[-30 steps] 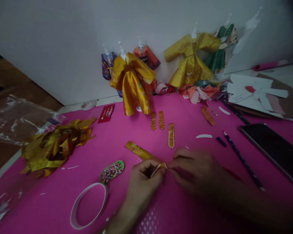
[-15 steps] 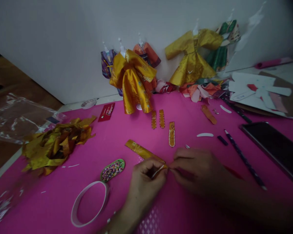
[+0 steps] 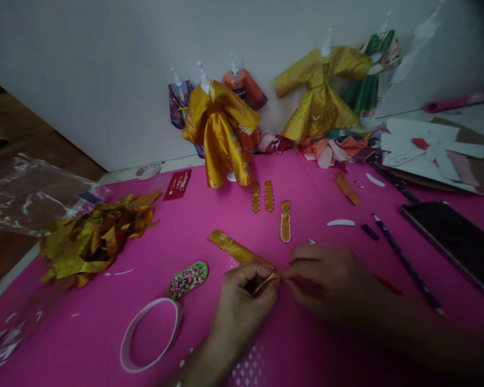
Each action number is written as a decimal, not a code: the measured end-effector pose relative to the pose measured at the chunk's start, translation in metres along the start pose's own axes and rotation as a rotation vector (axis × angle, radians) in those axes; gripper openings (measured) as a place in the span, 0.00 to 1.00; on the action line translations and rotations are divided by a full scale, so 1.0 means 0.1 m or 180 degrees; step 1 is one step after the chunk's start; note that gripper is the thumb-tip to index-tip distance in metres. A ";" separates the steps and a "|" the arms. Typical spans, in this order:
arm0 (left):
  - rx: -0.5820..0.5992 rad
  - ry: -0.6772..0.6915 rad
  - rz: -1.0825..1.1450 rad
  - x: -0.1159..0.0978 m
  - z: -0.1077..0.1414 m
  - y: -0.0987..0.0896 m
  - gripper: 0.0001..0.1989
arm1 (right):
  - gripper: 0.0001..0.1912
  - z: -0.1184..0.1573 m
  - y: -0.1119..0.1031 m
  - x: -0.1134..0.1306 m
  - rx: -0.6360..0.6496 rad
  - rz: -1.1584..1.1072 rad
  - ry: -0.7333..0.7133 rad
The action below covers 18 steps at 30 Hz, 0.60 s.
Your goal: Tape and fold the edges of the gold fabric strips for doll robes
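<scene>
My left hand (image 3: 244,301) pinches a small gold fabric strip (image 3: 272,277) with a white edge between thumb and fingers. At the strip's tip, the thumb and fingertips of my right hand (image 3: 331,277) are pressed together; whatever is between them is too small to make out. A longer gold brocade strip (image 3: 236,248) lies slanting on the pink mat (image 3: 210,344), just beyond my left fingers. Farther back lie narrow bead-edged gold tabs (image 3: 285,221). A green-rimmed dish of mixed beads (image 3: 189,279) sits left of my left hand.
A white tape ring (image 3: 129,336) and a heap of gold scraps (image 3: 97,236) lie left. Doll-sized gold robes (image 3: 221,134) stand along the wall. On the right are a pencil (image 3: 405,260), a phone (image 3: 452,242) and paper pieces (image 3: 419,145). Clear plastic (image 3: 36,199) lies far left.
The whole view has shifted very slightly. Both hands keep nearly the same pinch at the small strip, and nothing on the mat has moved.
</scene>
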<state>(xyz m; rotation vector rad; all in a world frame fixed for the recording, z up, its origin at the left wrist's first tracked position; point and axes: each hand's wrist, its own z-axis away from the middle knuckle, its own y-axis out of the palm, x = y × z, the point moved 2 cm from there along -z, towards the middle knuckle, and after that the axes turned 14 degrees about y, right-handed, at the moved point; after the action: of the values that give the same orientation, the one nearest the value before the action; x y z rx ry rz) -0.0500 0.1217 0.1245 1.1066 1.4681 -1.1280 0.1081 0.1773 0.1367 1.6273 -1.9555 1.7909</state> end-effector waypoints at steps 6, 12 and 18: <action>0.0034 -0.0053 0.0074 -0.01 -0.01 0.01 0.04 | 0.09 -0.01 0.00 0.00 -0.0045 -0.0067 0.0088; 0.0129 -0.0215 0.0204 -0.05 -0.02 0.01 0.05 | 0.09 -0.02 -0.01 0.01 -0.0138 -0.0157 0.0124; 0.0164 -0.0353 0.0245 -0.05 -0.03 0.00 0.07 | 0.06 -0.04 -0.01 0.01 -0.0251 -0.0240 0.0205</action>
<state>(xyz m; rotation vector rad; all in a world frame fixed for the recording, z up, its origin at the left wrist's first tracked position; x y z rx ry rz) -0.0502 0.1242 0.1294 1.1087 1.3067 -1.1604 0.1062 0.1793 0.1397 1.5769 -1.8861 1.6949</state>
